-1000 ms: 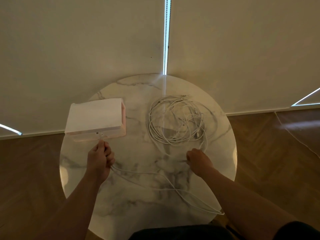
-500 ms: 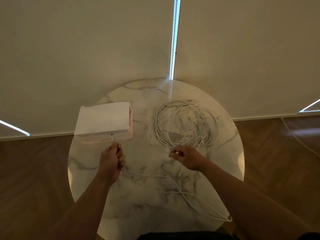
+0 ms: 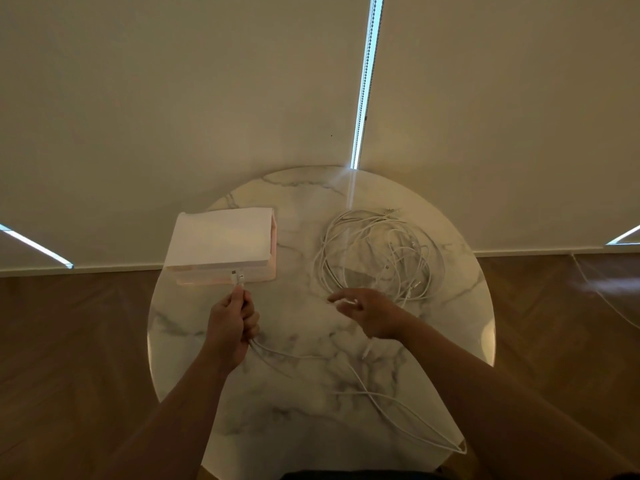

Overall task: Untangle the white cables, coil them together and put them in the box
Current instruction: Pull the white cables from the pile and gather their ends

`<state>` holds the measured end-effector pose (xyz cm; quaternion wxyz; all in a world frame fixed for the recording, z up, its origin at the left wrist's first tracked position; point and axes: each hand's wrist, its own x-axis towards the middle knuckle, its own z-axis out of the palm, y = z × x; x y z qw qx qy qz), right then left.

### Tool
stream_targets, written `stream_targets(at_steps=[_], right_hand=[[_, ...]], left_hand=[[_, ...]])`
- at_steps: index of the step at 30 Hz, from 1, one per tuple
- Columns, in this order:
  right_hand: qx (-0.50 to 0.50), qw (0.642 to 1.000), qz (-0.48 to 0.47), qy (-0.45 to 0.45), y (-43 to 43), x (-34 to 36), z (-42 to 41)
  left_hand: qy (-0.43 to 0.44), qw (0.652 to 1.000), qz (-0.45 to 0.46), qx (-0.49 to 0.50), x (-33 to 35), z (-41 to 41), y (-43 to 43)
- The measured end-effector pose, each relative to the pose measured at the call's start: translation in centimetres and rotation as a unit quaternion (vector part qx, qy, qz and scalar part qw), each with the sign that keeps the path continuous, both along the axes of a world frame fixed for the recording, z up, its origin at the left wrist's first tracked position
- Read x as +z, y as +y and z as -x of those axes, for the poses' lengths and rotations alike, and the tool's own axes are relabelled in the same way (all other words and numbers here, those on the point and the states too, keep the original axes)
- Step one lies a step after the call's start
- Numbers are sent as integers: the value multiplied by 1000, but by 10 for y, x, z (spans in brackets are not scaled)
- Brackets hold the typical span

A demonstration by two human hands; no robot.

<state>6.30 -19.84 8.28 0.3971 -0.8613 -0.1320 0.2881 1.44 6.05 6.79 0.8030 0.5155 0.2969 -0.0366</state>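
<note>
Since 0.5 seconds ago, the right hand (image 3: 370, 313) has released its strand below the tangled white cables (image 3: 377, 254) and reaches left, fingers loosely extended, apparently holding nothing. The left hand (image 3: 232, 323) grips 2 cable ends (image 3: 238, 278) beside the box (image 3: 221, 242) on the marble tabletop (image 3: 294, 427). Untangling looks barely begun. No writing is readable.

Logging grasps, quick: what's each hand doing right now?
Left hand: grips the white cable ends.
Right hand: open, holding nothing, beside the cable tangle.
</note>
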Motion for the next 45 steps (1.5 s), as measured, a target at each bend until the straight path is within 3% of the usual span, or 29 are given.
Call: stream_targets(at_steps=[3,6,10,14,18,19,22,24,28,30,32,34,37,39,43,45], right_hand=[[-23,995,-93,34,2,16,-8],[-122,958,-218,142,1,27,-13],[-196,956,-201,80,1,29,-18],[-143,948,-247,141,-3,47,-19],[-234,871,-402,159,-1,68,-30],[-252,871,-398,141,-2,69,-33],[-234,927,-278,96,-7,60,-37],[-197,936,-278,92,-8,62,-33],[-202,854,-468,106,-12,85,-39],[-215,859,-447,131,-13,93,-45],[-213,913,-327,117,-14,90,-49],[-186,936,-279,104,-12,89,-47],[-152,873,-450,112,-9,101,-47],[-158,850,-489,118,-12,107,-51],[-219,920,-306,113,-16,94,-50],[-215,931,-283,86,-14,91,-47]], left_hand=[[4,1000,1,2,2,2,1],[2,1000,4,3,5,3,0],[2,1000,2,0,9,2,-4],[-1,1000,1,1,12,1,-8],[-5,1000,7,-2,13,1,-10],[-5,1000,7,-4,13,1,-10],[-5,1000,2,-8,14,2,-10],[-9,1000,1,-11,15,2,-10],[-13,1000,5,-11,16,2,-10],[-14,1000,5,-10,16,3,-11],[-15,1000,6,-11,16,3,-12],[-14,1000,6,-13,16,3,-13],[-12,1000,7,-12,18,3,-12],[-12,1000,7,-9,17,3,-11],[-12,1000,7,-13,16,4,-11],[-10,1000,8,-12,17,4,-12]])
